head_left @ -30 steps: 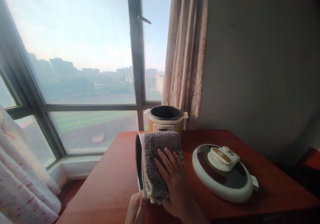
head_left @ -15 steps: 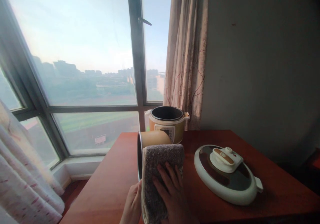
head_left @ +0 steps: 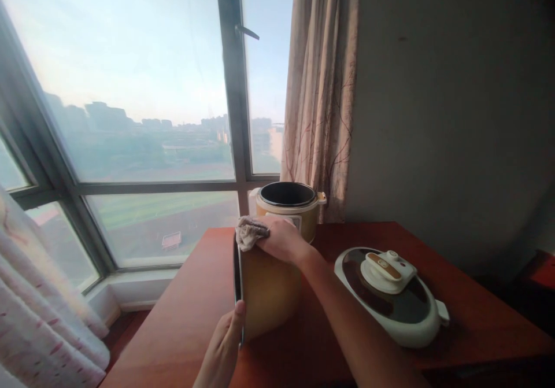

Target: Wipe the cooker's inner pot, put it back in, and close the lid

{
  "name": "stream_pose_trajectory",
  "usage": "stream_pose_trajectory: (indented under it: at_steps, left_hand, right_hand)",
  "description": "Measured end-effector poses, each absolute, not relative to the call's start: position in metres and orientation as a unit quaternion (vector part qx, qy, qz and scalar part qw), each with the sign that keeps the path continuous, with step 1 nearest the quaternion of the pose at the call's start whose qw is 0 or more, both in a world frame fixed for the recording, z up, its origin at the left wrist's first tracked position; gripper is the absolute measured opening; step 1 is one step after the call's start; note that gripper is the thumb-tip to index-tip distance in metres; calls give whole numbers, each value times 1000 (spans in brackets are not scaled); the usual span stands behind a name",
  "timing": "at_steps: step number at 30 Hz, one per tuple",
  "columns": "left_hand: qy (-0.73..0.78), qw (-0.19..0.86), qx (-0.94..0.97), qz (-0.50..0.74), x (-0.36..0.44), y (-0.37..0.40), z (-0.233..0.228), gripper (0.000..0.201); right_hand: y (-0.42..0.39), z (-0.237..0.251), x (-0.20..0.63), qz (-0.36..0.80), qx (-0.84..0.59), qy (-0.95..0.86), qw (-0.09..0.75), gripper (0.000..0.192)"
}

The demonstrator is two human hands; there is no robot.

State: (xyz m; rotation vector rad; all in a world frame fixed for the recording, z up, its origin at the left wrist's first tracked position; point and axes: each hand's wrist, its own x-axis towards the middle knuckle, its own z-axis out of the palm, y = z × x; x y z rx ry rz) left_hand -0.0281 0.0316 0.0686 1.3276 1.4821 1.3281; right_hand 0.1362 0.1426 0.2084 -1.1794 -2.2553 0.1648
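A gold inner pot (head_left: 269,295) with a dark inside is tilted on its side, its mouth facing left. My left hand (head_left: 222,342) grips the pot's rim near the bottom, thumb on the outer side. At the top of the pot, my right hand (head_left: 281,239) holds a bunched grey cloth (head_left: 250,233) against the outer wall by the rim. Behind the pot stands the gold and white pressure cooker body (head_left: 310,217), open at the top, its front partly hidden by my right hand.
The cooker lid (head_left: 390,295), white with a dark top and a handle, lies to the right on the red-brown table (head_left: 182,324). Beyond the table are a large window (head_left: 143,76), a curtain (head_left: 318,104) and a grey wall (head_left: 437,110). Another curtain (head_left: 47,313) hangs at the left.
My right hand has moved up from the pot's side to its top near the rim. The cloth, spread flat before, is now bunched. My left hand still holds the rim.
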Motion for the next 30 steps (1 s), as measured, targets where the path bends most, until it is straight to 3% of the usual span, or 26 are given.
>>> stream_pose_trajectory:
  at_steps: [8,11,17,26,30]
  left_hand:
    - [499,360,625,480,-49,49,40,64]
    - [528,325,594,513,-53,46,15,63]
    - [551,297,552,551,-45,42,-9,79]
    - [570,324,509,558,-31,44,17,82]
    - [542,359,501,571,-29,48,23,76]
  right_hand:
    - [178,218,131,154,-469,-842,218,32]
    - [178,214,129,124,-481,-837,229,31]
    - [161,205,130,53,-459,-836,296,31]
    - [116,161,140,-16,-400,-833,381,77]
    - [79,121,141,-62,-381,-832,399,87]
